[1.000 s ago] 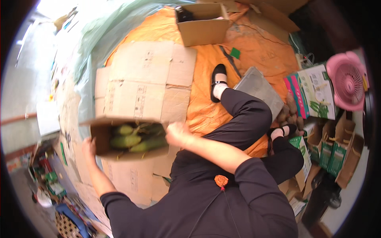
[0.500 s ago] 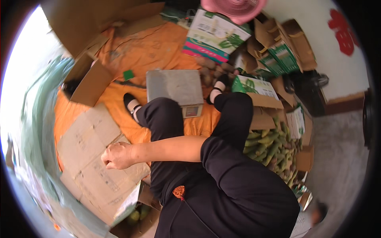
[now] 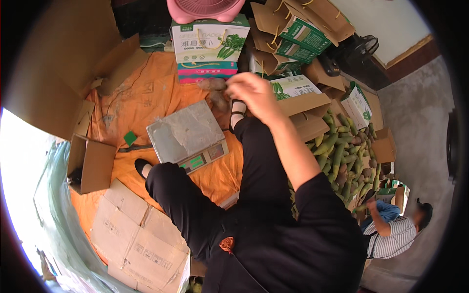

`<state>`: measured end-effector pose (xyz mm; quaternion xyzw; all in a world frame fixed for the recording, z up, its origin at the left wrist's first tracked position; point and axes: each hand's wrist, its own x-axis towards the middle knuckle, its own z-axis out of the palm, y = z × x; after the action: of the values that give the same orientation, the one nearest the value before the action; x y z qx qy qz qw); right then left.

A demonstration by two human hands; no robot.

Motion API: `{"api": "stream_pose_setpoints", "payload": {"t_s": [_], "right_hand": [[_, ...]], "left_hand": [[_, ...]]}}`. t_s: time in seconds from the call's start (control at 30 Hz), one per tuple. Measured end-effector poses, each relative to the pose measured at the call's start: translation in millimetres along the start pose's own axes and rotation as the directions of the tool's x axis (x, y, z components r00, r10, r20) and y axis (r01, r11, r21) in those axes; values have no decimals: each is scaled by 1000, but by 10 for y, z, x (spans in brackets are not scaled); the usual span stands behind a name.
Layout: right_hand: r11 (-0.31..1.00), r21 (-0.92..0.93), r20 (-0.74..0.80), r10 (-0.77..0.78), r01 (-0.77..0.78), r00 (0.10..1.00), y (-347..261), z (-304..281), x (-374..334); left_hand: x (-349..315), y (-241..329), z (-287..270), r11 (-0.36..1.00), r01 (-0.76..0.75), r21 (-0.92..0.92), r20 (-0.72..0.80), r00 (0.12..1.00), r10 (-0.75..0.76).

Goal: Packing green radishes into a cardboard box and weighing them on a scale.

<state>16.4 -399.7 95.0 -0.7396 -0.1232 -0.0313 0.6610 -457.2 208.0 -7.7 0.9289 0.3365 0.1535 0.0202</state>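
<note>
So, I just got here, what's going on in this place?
The camera wearer's right hand is raised, blurred, in front of some brown, roundish things beside a carton; whether it grips anything is hard to tell. The left hand is out of view. A scale with a lit green display stands on an orange sheet. A heap of long green vegetables lies to the right, and another person in a striped shirt is beyond it.

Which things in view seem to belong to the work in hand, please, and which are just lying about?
Likely part of the work:
- scale, switched on
- vegetable heap
- open carton beside the heap

Probably just lying about:
- pink fan
- green scrap
- plastic sheet
</note>
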Motion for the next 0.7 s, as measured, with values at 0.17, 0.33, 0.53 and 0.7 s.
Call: {"api": "stream_pose_setpoints", "payload": {"t_s": [0.17, 0.33, 0.53, 0.7], "right_hand": [[971, 72, -630, 223, -230, 744, 775, -1358, -563], [790, 466, -697, 605, -398, 385, 1908, -2283, -1290], [602, 718, -581, 795, -348, 177, 2498, -2548, -1436], [571, 762, -530, 821, -307, 212, 2562, -2585, -1186]], "left_hand": [[627, 972, 27, 977, -211, 2, -226, 952, 206], [861, 2223, 524, 937, -261, -231, 74, 956, 284], [1004, 3146, 766, 770, -168, -615, 165, 928, 334], [1036, 3797, 641, 726, -2, -687, 263, 931, 252]]}}
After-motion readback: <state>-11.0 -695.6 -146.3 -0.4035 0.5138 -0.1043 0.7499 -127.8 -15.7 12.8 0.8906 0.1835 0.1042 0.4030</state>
